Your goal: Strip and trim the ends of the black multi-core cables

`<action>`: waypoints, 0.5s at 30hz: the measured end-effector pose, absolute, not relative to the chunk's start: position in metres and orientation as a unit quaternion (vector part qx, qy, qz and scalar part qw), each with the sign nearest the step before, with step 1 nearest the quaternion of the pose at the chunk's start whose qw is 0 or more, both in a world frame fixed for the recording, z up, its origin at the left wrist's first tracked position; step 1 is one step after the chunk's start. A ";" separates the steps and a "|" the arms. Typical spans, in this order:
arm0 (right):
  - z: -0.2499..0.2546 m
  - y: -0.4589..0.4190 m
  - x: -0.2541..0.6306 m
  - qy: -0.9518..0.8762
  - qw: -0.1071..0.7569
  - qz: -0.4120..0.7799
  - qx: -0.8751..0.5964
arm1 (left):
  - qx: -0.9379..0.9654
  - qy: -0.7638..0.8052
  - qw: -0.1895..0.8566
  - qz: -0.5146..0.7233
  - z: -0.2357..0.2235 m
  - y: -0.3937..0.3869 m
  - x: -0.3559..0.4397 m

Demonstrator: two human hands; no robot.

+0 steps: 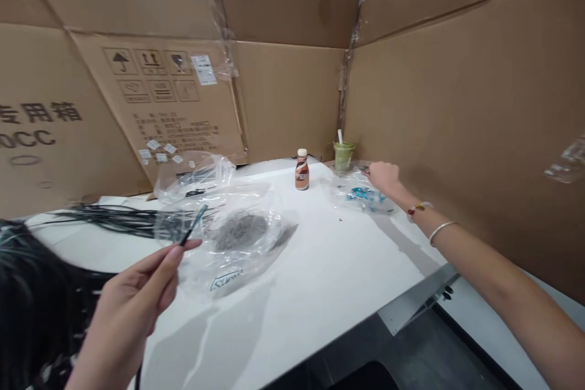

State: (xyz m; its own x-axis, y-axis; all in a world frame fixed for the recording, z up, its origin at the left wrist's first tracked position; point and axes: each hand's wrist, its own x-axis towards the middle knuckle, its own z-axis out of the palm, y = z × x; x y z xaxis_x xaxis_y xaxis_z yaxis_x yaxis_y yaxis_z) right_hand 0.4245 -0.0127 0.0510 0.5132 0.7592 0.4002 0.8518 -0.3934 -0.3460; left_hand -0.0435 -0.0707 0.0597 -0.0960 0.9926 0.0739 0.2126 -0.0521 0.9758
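My left hand [144, 286] is closed in a pinch around a thin black cable [186, 236] with a teal end, held tilted up above the table. Just beyond it lies a clear plastic bag [256, 262] with a heap of small grey pieces [240, 230] inside. Far across the table, my right hand [384, 177] is closed at the upper edge of another clear bag [333, 195], which has small blue pieces [363, 195] in it. A small dark bit shows at those fingertips; what they grip is not clear.
A bundle of black cables [119, 219] lies on the white table [329, 274] at left, beside another clear bag [196, 177]. An orange-brown bottle [301, 170] and a green drink cup [342, 155] stand at the back. Cardboard walls [287, 91] enclose the table. More black strands [36, 304] are at far left.
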 end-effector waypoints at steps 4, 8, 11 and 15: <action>0.066 -0.020 0.373 -0.524 0.300 -0.057 -0.795 | 0.560 0.547 0.379 0.493 0.060 -0.084 -0.039; 0.070 -0.054 0.295 -0.597 0.379 0.029 -0.707 | 0.590 0.519 0.360 0.503 0.056 -0.096 -0.034; 0.069 -0.085 0.237 -0.659 0.461 0.155 -0.574 | 0.593 0.510 0.353 0.512 0.056 -0.114 -0.027; 0.065 -0.106 0.179 -0.640 0.541 0.360 -0.410 | 0.582 0.519 0.351 0.519 0.055 -0.136 -0.018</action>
